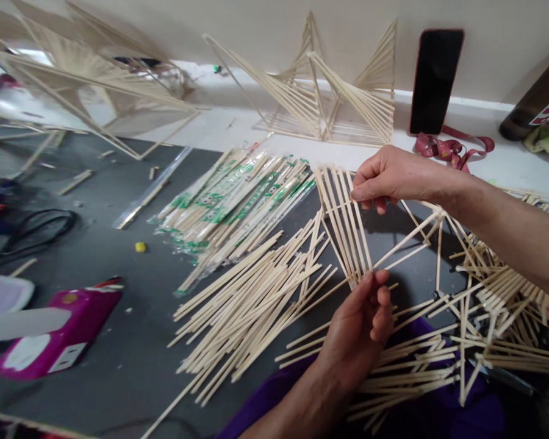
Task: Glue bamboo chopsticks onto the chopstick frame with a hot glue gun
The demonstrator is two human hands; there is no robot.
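A frame of thin wooden sticks (341, 219) stands in front of me, with a fan-like row of sticks side by side. My right hand (387, 180) pinches the upper part of the rightmost wooden stick (360, 228) in that row. Near the stick's lower end, my left hand (363, 317) has thumb and fingers closed on it, where the row meets the frame's bottom edge. The exact fingertip contact is partly hidden. Beside the frame, to the left, lies a loose pile of wooden sticks (251, 305).
Plastic packs of sticks (238, 201) lie behind the pile. Finished-looking stick structures (293, 91) stand along the wall, near a phone (437, 82), a red ribbon (452, 146) and a dark bottle (537, 97). A magenta box (68, 329) lies left; more joined sticks (503, 286) crowd the right.
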